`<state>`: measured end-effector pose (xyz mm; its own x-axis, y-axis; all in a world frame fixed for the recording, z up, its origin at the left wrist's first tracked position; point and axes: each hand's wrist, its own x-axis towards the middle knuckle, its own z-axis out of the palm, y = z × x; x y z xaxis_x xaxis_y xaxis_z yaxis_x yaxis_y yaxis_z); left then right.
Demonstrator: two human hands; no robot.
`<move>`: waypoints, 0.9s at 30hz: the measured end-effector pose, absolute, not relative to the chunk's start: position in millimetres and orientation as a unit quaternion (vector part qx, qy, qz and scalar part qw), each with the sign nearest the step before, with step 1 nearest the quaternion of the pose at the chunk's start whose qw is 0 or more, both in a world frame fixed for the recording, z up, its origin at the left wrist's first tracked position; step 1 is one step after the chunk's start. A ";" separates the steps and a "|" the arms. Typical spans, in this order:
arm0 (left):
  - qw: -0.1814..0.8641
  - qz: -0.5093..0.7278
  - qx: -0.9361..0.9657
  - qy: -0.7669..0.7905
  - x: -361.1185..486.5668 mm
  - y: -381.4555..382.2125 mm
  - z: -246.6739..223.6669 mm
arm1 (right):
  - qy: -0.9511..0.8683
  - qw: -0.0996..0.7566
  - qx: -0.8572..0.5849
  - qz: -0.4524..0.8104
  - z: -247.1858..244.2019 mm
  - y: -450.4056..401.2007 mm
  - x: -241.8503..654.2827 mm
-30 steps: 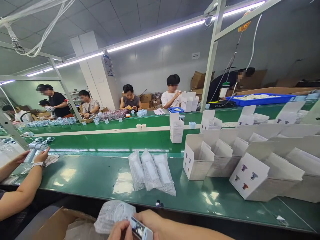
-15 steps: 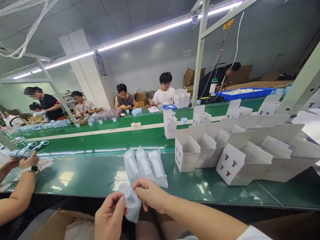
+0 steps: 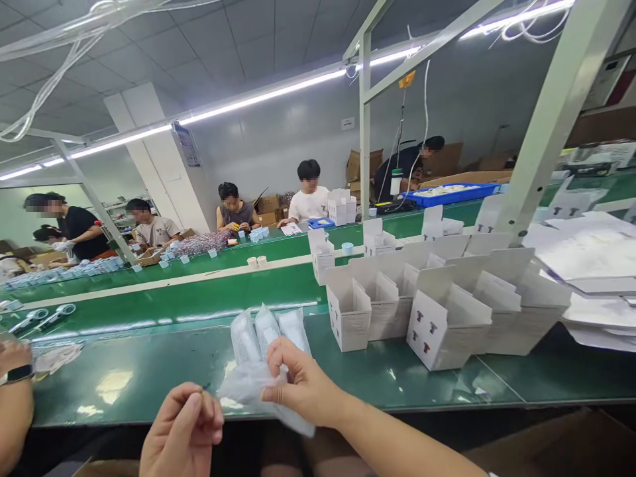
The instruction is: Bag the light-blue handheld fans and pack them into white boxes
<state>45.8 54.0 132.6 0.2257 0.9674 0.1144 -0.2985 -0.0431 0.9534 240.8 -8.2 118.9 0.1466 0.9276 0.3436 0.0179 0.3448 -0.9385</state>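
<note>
My right hand (image 3: 298, 381) pinches a translucent plastic bag (image 3: 243, 384) over the near edge of the green table; the bag's lower part is blurred. To its left, my left hand (image 3: 186, 424) is raised apart from the bag, with thumb and fingers pressed together; whether something small is between them is too small to tell. Just behind the bag, three bubble-wrapped packets (image 3: 265, 328) lie side by side on the table, partly covered by my right hand and the bag.
Open white boxes (image 3: 348, 318) stand in rows on the right, with a stack of white sheets (image 3: 586, 265) beyond them. A neighbour's wrist with a watch (image 3: 18, 374) is at the left edge, near grey-blue parts (image 3: 54, 317). People sit across the green conveyor (image 3: 199, 298).
My left hand has come away from the bag and moved left. The bag, in my right hand, now tilts across the table edge. The view has turned right.
</note>
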 end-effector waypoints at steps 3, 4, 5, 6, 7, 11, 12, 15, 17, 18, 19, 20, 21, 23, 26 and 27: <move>0.590 0.509 0.544 0.311 58.5 46.2 117.4 | -0.633 0.602 -0.389 0.294 123.4 -13.5 241.9; 0.589 0.494 0.560 0.309 65.3 41.9 111.4 | -0.677 0.582 -0.358 0.272 123.9 -13.3 241.6; 0.591 0.473 0.575 0.310 71.8 37.4 106.2 | -0.725 0.553 -0.330 0.243 124.9 -12.4 241.9; 0.591 0.449 0.590 0.317 76.9 33.3 102.2 | -0.766 0.517 -0.316 0.215 127.1 -11.3 243.5; 0.585 0.428 0.606 0.327 79.9 30.2 99.7 | -0.792 0.482 -0.321 0.194 130.7 -10.4 246.7; 0.515 0.393 0.667 0.368 71.7 29.9 98.7 | -0.748 0.446 -0.424 0.248 155.7 -11.8 270.9; 0.503 0.398 0.672 0.371 67.4 32.4 98.7 | -0.747 0.436 -0.422 0.272 161.4 -12.8 276.3; 0.490 0.411 0.678 0.363 59.4 40.8 97.4 | -0.785 0.370 -0.390 0.308 167.3 -13.5 280.7; 0.498 0.401 0.682 0.355 60.1 44.4 98.1 | -0.781 0.365 -0.407 0.302 162.4 -11.1 274.2; 0.509 0.386 0.686 0.348 61.8 45.2 99.5 | -0.761 0.389 -0.427 0.295 158.8 -9.6 269.4; 0.526 0.364 0.691 0.337 64.0 45.4 101.6 | -0.736 0.420 -0.445 0.290 155.4 -8.2 264.3; 0.546 0.335 0.697 0.321 66.4 45.0 104.0 | -0.711 0.449 -0.455 0.293 152.8 -7.4 259.7; 0.566 0.307 0.703 0.302 68.5 44.2 106.3 | -0.692 0.470 -0.455 0.307 151.6 -7.5 256.3; 0.589 0.275 0.712 0.266 71.0 42.3 108.8 | -0.673 0.488 -0.429 0.353 155.8 -11.0 256.4; 0.586 0.308 0.693 0.285 69.0 42.1 106.1 | -0.666 0.538 -0.415 0.309 180.3 -19.7 286.4; 0.582 0.330 0.677 0.305 67.5 43.8 104.7 | -0.656 0.561 -0.446 0.236 191.8 -21.4 305.7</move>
